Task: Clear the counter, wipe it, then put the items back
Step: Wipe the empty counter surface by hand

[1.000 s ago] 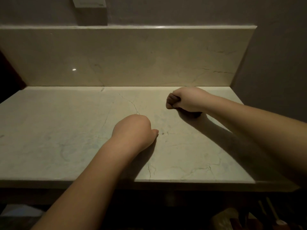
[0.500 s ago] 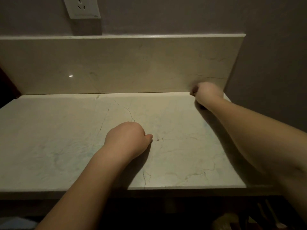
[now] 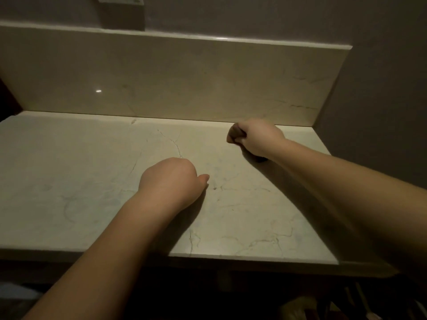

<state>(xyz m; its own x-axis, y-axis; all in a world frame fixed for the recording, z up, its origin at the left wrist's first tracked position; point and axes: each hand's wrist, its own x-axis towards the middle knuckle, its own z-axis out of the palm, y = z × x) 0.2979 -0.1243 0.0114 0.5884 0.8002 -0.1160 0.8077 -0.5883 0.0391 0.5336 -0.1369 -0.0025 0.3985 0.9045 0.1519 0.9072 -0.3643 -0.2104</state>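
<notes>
Your left hand [image 3: 172, 180] is curled into a fist, knuckles up, with the thumb poking out to the right. Its bare arm comes up from the bottom left. Your right hand [image 3: 255, 137] is farther away and is also a fist, bunched around something dark that peeks out by the fingers. Your right arm reaches in long from the right side.

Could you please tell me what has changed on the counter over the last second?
The right hand, fisted on something dark, swept right to the back corner, then left again. The left hand stayed fisted mid-counter.
</notes>
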